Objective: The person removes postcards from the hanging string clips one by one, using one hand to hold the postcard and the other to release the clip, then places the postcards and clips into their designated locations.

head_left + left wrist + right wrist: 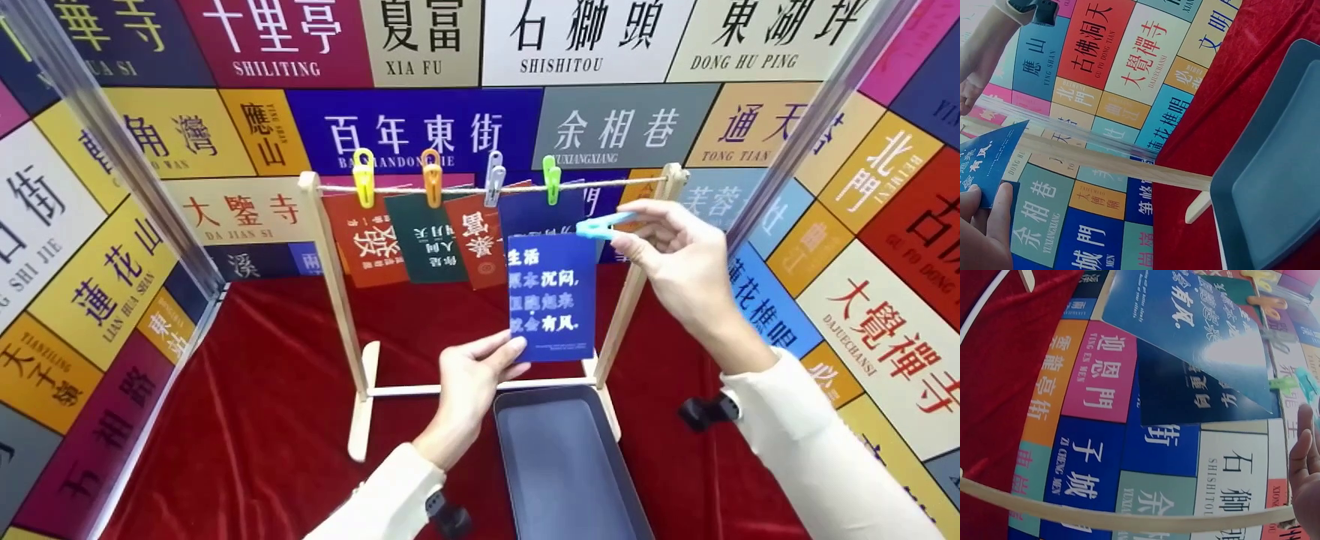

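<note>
A blue card with white writing stands upright in front of a wooden rack. My left hand pinches its lower left edge between thumb and fingers. My right hand pinches a light blue clothespin, whose tip is at the card's upper right corner; whether it bites the card I cannot tell. Behind, yellow, orange, grey and green clothespins sit on a rope. From it hang a red card, a dark green card, another red card and a dark blue card, partly hidden.
The rack's wooden posts stand on a red velvet cloth. A dark grey tray lies in front of the rack's right half. Printed panels with place names surround the table on the back and sides.
</note>
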Demonstrator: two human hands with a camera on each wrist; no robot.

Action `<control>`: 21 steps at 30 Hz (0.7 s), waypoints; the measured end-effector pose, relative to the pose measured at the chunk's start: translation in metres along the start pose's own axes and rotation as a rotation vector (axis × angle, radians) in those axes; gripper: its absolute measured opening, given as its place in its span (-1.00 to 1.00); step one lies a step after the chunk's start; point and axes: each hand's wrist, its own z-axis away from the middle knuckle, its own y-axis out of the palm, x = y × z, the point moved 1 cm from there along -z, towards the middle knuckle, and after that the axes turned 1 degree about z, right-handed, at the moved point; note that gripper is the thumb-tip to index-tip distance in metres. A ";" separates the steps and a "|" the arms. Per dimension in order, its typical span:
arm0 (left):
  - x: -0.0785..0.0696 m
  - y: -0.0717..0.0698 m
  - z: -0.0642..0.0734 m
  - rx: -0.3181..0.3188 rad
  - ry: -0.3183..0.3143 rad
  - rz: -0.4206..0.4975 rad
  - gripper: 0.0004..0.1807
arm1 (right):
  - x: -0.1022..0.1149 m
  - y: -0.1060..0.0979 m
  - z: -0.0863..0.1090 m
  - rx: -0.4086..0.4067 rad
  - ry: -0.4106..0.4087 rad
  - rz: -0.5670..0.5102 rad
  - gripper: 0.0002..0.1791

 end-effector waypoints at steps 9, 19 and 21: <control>-0.003 -0.021 0.003 -0.037 -0.005 0.008 -0.64 | -0.007 0.010 0.017 0.010 -0.029 -0.105 -0.64; -0.005 -0.038 0.005 -0.062 0.007 0.029 -0.63 | -0.022 0.018 0.033 -0.017 -0.123 -0.030 -0.68; -0.005 -0.042 0.005 -0.066 0.007 0.037 -0.63 | -0.028 0.018 0.036 -0.010 -0.114 -0.027 -0.65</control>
